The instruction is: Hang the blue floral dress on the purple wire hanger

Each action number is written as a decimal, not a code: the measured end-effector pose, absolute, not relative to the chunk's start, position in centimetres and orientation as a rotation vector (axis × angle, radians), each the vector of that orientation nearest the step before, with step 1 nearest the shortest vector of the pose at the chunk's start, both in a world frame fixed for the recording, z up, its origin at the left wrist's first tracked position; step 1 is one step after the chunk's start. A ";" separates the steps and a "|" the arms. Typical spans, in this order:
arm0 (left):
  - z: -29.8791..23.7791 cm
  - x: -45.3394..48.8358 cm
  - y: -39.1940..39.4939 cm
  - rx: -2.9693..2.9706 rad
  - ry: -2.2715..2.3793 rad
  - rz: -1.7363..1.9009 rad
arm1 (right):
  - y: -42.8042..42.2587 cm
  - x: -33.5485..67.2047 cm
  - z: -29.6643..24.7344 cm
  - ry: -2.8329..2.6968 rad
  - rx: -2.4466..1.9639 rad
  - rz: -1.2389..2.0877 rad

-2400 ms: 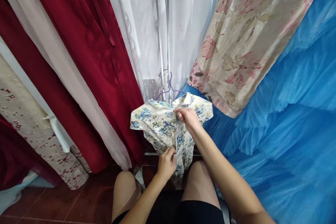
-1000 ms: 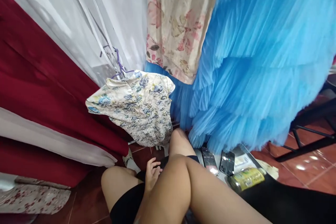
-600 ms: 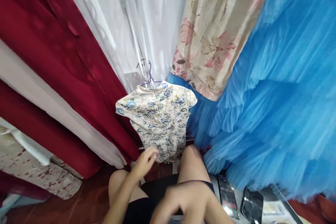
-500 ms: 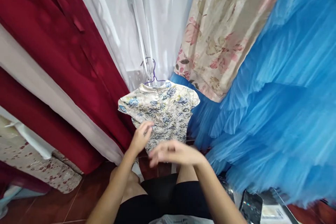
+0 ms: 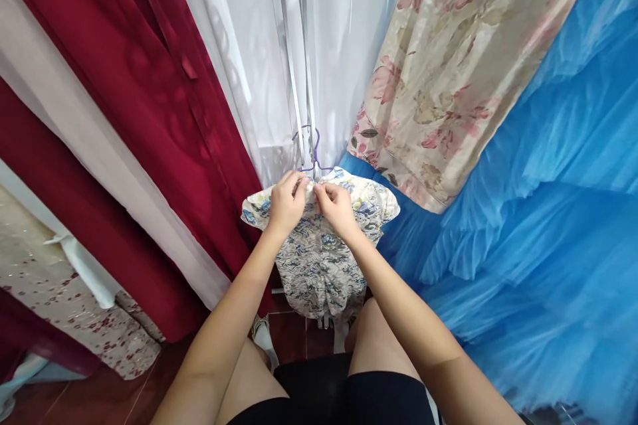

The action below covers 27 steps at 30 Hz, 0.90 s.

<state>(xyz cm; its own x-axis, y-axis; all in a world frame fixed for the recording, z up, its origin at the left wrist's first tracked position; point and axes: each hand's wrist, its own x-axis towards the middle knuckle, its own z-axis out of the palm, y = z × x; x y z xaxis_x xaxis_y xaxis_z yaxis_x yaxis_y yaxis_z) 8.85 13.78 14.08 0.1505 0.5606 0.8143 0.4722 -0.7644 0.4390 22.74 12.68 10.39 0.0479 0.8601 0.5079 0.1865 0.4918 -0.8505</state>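
Observation:
A short-sleeved floral blouse (image 5: 319, 279), cream with blue and yellow print, hangs on a purple hanger (image 5: 317, 146) in front of me. At its neckline, my left hand (image 5: 289, 202) pinches the fabric just left of the centre opening. My right hand (image 5: 336, 207) pinches the edge on the other side, fingertips close to the left ones. Both hands are closed, and they cover part of the collar. A seam runs down the middle of the blouse below them.
White drapes (image 5: 339, 46) hang behind the hanger. Dark red fabric (image 5: 199, 146) hangs to the left. On the right are a beige floral garment (image 5: 438, 93) and a large blue tulle skirt (image 5: 538, 259). Red-brown tiles (image 5: 289, 339) cover the floor.
Both hands have moved up from in front of the blouse's lower part to its neckline, where they now grip the fabric. The view has shifted slightly left.

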 end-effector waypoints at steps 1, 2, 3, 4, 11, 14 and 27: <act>14.5 8.1 14.1 2.207 1.054 1.813 | 12.4 22.8 9.6 -1.475 -1.002 0.687; 14.9 7.0 14.6 2.072 1.063 1.929 | 12.2 23.0 8.8 -1.488 -1.031 0.723; 15.2 5.6 15.3 1.921 1.066 2.042 | 12.0 23.0 8.1 -1.502 -1.049 0.765; 15.3 4.0 16.1 1.757 1.062 2.138 | 11.7 23.1 7.4 -1.517 -1.053 0.806; 7.8 -3.2 16.6 0.537 1.095 2.036 | 9.3 22.7 4.9 -1.554 -1.017 1.067; 3.1 -1.2 13.1 0.527 1.100 1.916 | 7.7 23.5 2.4 -1.440 -1.089 1.066; 5.1 10.6 1.7 1.961 0.970 1.014 | -0.5 25.4 -0.5 -1.691 -1.007 1.179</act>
<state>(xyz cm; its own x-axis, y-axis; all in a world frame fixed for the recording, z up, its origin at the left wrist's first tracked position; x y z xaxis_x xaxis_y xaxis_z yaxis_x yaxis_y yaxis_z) 10.65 1.74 5.09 0.4087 0.8515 0.3285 0.2905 -0.4625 0.8376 25.41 -0.51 -0.46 -0.3419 0.9229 0.1772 0.1529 0.2407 -0.9585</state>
